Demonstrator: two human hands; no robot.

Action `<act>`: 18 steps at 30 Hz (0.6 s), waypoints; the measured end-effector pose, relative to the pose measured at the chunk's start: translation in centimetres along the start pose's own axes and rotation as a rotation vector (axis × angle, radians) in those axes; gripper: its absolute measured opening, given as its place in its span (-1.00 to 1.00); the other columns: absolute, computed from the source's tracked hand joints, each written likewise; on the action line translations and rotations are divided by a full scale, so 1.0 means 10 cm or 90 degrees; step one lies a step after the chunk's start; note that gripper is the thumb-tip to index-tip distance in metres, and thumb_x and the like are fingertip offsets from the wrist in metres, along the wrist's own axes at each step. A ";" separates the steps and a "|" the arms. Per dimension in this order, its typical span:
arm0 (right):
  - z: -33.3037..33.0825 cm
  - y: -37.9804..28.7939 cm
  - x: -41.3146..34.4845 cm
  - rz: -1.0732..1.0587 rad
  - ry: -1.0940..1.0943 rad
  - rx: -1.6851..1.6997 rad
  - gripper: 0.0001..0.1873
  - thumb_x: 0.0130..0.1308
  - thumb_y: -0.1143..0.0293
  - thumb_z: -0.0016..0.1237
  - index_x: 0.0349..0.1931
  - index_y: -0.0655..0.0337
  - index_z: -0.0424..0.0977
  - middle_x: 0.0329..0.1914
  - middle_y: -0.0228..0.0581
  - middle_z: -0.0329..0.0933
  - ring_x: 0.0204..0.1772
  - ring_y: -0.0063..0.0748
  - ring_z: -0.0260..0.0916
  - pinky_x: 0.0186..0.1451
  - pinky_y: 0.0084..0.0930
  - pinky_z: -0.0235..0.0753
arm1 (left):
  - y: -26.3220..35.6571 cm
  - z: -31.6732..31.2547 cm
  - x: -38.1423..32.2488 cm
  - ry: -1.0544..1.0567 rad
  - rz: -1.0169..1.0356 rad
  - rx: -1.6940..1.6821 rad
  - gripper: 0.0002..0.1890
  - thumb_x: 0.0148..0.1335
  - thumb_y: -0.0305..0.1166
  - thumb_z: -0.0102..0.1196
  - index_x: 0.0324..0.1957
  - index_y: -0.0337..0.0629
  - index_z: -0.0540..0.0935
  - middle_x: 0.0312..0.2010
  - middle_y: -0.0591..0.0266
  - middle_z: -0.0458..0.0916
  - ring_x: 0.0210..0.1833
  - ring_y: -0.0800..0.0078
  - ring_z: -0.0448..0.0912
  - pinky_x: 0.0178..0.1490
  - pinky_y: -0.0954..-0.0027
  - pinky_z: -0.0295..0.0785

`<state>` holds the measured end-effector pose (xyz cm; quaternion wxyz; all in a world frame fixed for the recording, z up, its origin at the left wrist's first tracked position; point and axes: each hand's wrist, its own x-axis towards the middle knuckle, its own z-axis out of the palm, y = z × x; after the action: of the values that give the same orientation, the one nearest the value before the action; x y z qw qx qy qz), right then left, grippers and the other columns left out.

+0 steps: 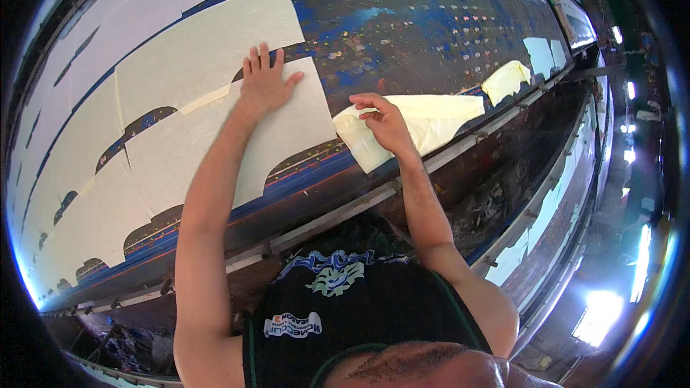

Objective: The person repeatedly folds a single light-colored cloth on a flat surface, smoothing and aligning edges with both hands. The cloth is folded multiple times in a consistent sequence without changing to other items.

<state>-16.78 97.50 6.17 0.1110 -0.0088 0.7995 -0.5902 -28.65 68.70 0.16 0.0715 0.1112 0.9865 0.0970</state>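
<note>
My left hand (266, 82) lies palm down, fingers spread, on a pale cut fabric panel (291, 118) laid flat on the long printing table. The fingertips reach the dark gap beside a neighbouring panel (215, 48). My right hand (381, 121) is over a loose, rumpled pale yellow fabric piece (442, 118) near the table's front edge, its fingers curled and apart; whether it touches the cloth cannot be told. A smaller crumpled yellow piece (505, 82) lies farther right.
The paint-stained table surface (399, 27) is dark and blue. A metal rail (334, 215) runs along the near edge. More panels (81, 5) lie in rows at left and beyond. Another table with pale pieces (544, 226) stands at right, across a dark gap.
</note>
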 end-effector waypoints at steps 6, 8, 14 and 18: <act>-0.41 0.04 -0.16 -0.062 0.009 -0.029 -0.48 0.33 0.79 -0.12 0.21 0.20 0.67 0.18 -0.30 0.72 0.19 -0.42 0.61 0.22 -0.44 0.61 | 1.18 0.43 -0.85 0.085 0.240 -0.127 -0.25 0.55 0.12 0.05 0.49 -0.30 0.44 0.64 -0.25 0.18 0.74 -0.24 0.01 0.72 -0.38 -0.19; -0.66 0.08 -0.24 -0.089 -0.014 -0.106 -0.56 0.36 0.73 -0.06 0.16 0.22 0.67 0.16 -0.22 0.73 0.17 -0.33 0.63 0.21 -0.37 0.62 | 1.37 0.54 -0.95 0.113 0.204 -0.188 -0.39 0.48 -0.06 0.18 0.39 -0.29 0.51 0.62 -0.25 0.23 0.73 -0.23 0.06 0.71 -0.39 -0.14; -1.68 0.49 -0.42 -0.155 -0.111 -0.591 -0.71 0.33 0.56 0.13 0.06 0.25 0.64 0.09 -0.04 0.67 0.18 0.05 0.60 0.22 -0.08 0.64 | 1.75 0.65 -1.08 0.250 0.162 -0.336 -0.70 0.15 -0.60 0.28 -0.08 -0.16 0.57 0.14 0.07 0.65 0.42 -0.08 0.51 0.71 -0.34 -0.04; -2.35 0.87 -0.56 -0.143 -0.025 -0.599 -0.63 0.31 0.50 0.20 0.13 0.24 0.55 0.15 -0.05 0.55 0.27 0.08 0.50 0.27 -0.06 0.62 | 2.20 0.49 -1.29 0.228 0.078 -0.412 -0.78 0.17 -0.62 0.29 -0.20 -0.19 0.53 -0.04 0.05 0.69 0.13 -0.03 0.63 0.46 -0.13 0.35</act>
<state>-14.77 123.12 5.42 0.0455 -0.1558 0.9715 -0.1724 -10.85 87.58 1.46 -0.0770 0.1227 0.8933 0.4254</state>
